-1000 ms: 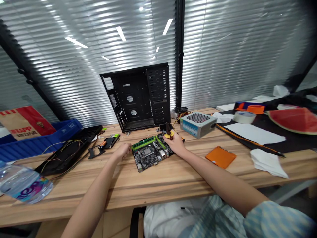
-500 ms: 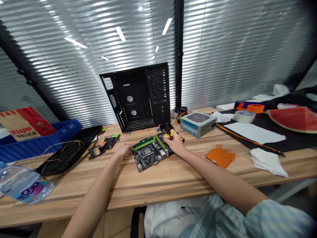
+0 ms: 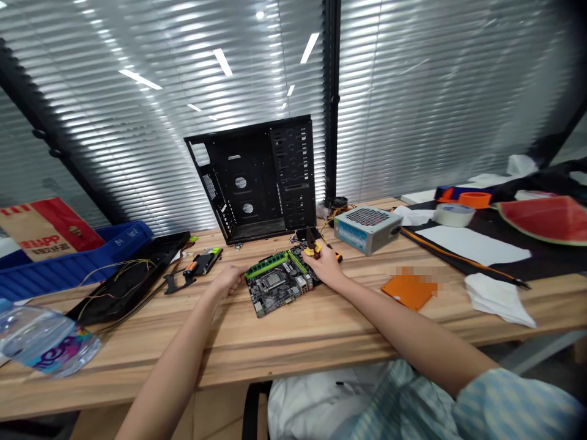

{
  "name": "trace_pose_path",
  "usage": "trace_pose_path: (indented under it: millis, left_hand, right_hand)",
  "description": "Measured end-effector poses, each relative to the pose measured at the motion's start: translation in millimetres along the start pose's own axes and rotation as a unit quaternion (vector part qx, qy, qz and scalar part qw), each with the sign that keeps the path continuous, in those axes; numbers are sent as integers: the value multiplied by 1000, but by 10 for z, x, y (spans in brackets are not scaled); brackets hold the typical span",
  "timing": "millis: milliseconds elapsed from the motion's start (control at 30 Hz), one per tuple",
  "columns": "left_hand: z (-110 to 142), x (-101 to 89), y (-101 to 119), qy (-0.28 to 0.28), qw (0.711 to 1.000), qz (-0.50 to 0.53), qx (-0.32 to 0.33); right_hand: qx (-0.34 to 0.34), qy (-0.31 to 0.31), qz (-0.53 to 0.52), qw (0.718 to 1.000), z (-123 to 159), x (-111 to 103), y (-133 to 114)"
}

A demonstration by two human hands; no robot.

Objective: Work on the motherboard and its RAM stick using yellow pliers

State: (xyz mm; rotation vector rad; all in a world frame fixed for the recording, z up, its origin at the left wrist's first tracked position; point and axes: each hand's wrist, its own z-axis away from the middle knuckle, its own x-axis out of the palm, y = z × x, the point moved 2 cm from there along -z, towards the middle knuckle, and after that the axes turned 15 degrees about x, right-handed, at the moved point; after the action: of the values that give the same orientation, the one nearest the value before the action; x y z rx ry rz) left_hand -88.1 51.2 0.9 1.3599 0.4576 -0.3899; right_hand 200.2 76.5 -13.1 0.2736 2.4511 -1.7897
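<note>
A motherboard (image 3: 277, 282) with green memory slots and a bare processor socket lies on the wooden table in front of me. At its left corner, my left hand (image 3: 230, 280) is closed on the edge, fingers pinched by the memory slot. My right hand (image 3: 326, 264) is wrapped round yellow-and-black pliers (image 3: 313, 249) over the board's right end. The dark jaws of the pliers point away from me. Part of the handles and the board's right end are hidden by that hand.
An open black computer case (image 3: 257, 183) stands behind the board. A power supply (image 3: 368, 227) is at right, near an orange pad (image 3: 409, 288) and paper (image 3: 499, 299). On the left are a black panel (image 3: 128, 287), a blue bin (image 3: 123, 238) and a water bottle (image 3: 50, 339).
</note>
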Motion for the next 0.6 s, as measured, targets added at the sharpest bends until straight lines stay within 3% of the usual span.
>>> trace_pose_path:
  millis: [600]
  left_hand:
    - [-19, 2, 12, -9, 999, -12, 30]
  right_hand:
    - [2, -5, -7, 1000, -5, 0, -1]
